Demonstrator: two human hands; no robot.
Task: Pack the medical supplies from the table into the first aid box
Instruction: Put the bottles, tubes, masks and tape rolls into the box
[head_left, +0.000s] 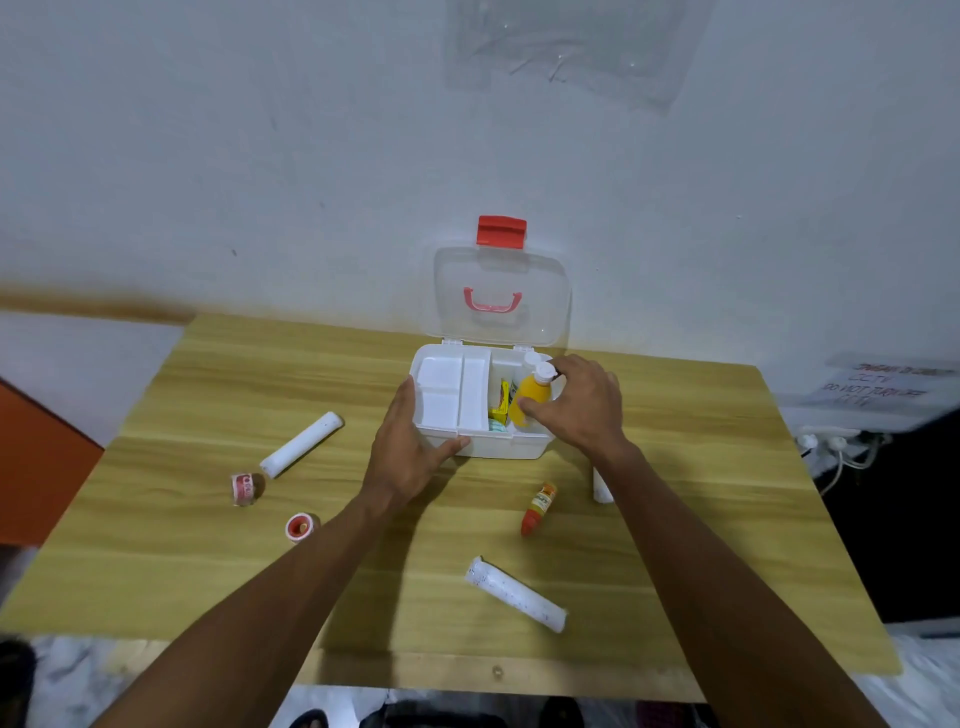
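Note:
The white first aid box (496, 448) stands open at the back of the wooden table (208, 519), its clear lid (501, 270) upright. My right hand (582, 410) grips a yellow bottle (531, 399) with a white cap, tilted inside the box's right compartment beside a yellow packet (502, 402). My left hand (410, 441) holds the box's front left corner. On the table lie white gauze rolls (301, 444) (517, 594) (601, 486), two red-and-white tape rolls (244, 488) (300, 526) and a small orange bottle (539, 508) with a red cap.
A white divided tray (452, 392) fills the box's left half. The wall rises right behind the box. An orange object (36, 457) stands left of the table. Power plugs and cables (831, 447) sit off the right edge.

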